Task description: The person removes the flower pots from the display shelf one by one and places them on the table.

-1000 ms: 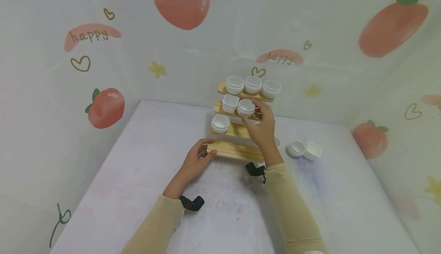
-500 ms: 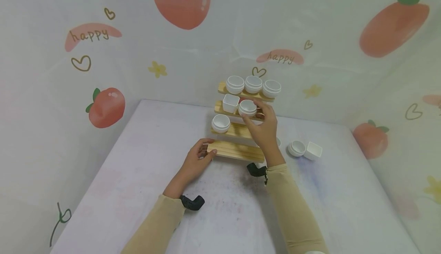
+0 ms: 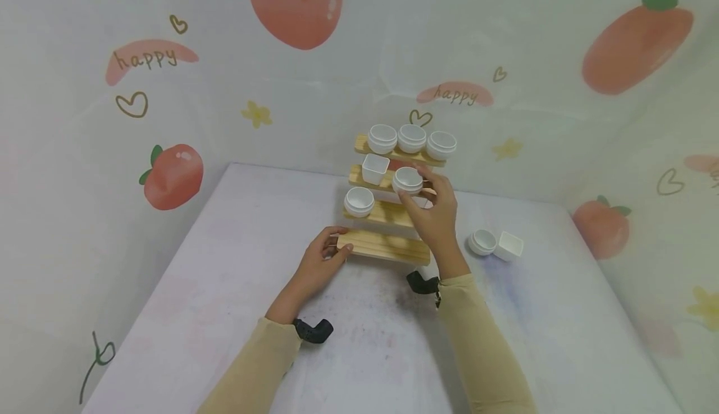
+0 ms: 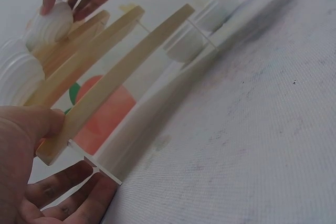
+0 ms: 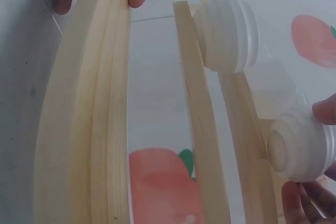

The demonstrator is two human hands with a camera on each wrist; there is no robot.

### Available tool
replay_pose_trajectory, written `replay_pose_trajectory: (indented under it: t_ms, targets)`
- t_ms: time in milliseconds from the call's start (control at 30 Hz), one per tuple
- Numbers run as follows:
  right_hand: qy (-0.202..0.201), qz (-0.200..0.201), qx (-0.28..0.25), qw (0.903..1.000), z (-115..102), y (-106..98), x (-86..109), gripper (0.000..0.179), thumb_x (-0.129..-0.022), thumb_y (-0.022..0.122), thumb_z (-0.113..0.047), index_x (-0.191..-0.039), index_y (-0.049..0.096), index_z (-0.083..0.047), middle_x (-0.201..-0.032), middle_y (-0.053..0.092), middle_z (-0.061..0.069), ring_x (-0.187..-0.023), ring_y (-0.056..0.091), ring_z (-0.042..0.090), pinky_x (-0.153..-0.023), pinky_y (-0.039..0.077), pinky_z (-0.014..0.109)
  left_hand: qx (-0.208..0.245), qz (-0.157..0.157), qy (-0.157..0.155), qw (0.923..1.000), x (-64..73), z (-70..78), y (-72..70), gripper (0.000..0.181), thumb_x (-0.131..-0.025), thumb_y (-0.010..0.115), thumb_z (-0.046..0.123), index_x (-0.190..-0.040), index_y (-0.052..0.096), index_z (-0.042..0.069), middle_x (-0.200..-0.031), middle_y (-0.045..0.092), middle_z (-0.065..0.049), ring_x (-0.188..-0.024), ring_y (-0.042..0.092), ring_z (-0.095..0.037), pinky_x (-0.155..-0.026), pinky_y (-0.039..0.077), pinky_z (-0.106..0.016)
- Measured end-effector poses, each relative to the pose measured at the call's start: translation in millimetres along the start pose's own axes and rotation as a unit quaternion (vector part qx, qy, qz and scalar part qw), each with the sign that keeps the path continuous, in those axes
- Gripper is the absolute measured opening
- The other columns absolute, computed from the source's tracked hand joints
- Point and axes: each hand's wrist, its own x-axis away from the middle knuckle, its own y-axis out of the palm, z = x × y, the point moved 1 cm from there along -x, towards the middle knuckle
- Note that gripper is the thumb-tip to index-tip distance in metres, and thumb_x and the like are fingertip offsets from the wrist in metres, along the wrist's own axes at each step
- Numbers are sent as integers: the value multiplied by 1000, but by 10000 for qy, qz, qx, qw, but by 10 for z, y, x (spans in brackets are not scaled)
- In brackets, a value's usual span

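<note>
My left hand (image 3: 317,261) grips the left end of the lowest wooden step of a four-tier display stand (image 3: 387,246). In the left wrist view its thumb lies on the board (image 4: 110,90), and the other fingers (image 4: 68,192) are beneath, by the clear side panel. My right hand (image 3: 437,214) holds a small round white bowl (image 3: 407,181) between thumb and fingers. That bowl is at the second tier from the top, right of a square white cup (image 3: 375,169). In the right wrist view the bowl's base (image 5: 279,150) faces the wooden slat.
Three round white bowls (image 3: 412,138) line the top tier. Another round bowl (image 3: 359,202) sits at the left of the third tier. On the table (image 3: 236,233), right of the stand, are a round bowl (image 3: 482,242) and a square cup (image 3: 509,246). A printed cloth backdrop (image 3: 314,114) stands behind.
My right hand and the bowl in it have shifted slightly right and toward me, away from the square cup. A bowl behind the right wrist is now hidden. The left hand stays put.
</note>
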Motion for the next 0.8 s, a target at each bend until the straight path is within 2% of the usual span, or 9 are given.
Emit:
replay_pose_trajectory:
  t_ms: [67,200,400,533,667,800]
  targets:
    - [-34,21,27,10000,6,-14,13,51,-85,81,11,-133,63,14,-127,58,38,-107,62,52,-89,61,34,6,1,-11,10000,-3,-8,2,42,-104,71,29,-144,58,22,-130,69,-12,-105,70,-22,-88,56,-35]
    - [4,12,18,10000,126,-37,39,52,-85,81,12,-134,63,14,-125,57,40,-108,62,51,-89,59,26,15,5,-25,10000,-6,-15,3,42,-104,71,31,-144,59,23,-132,68,-11,-106,70,-22,-88,57,-35]
    - [342,34,9,9994,378,-100,103,55,-85,85,6,-136,64,7,-126,59,28,-110,61,29,-91,55,14,17,-1,31,10000,-13,-17,6,42,-104,71,29,-144,58,22,-130,69,-12,-104,70,-23,-88,56,-35]
    - [280,28,-122,9995,419,-150,146,54,-85,86,3,-135,65,4,-126,60,23,-109,60,20,-92,56,15,15,4,75,10000,-12,-12,3,42,-104,71,29,-144,58,21,-130,69,-12,-103,70,-22,-87,56,-35]
    - [130,24,-224,9997,378,-187,177,53,-86,86,4,-134,65,7,-127,60,26,-111,60,23,-93,56,16,23,15,92,10000,-16,-7,2,42,-105,71,28,-144,58,21,-130,69,-13,-103,70,-22,-87,56,-35]
    - [119,-15,-264,9996,188,-225,221,52,-85,83,11,-132,61,16,-126,56,38,-112,59,42,-92,56,15,-13,27,44,10000,-10,-7,1,43,-104,71,29,-144,58,22,-131,68,-12,-105,69,-23,-89,56,-36]
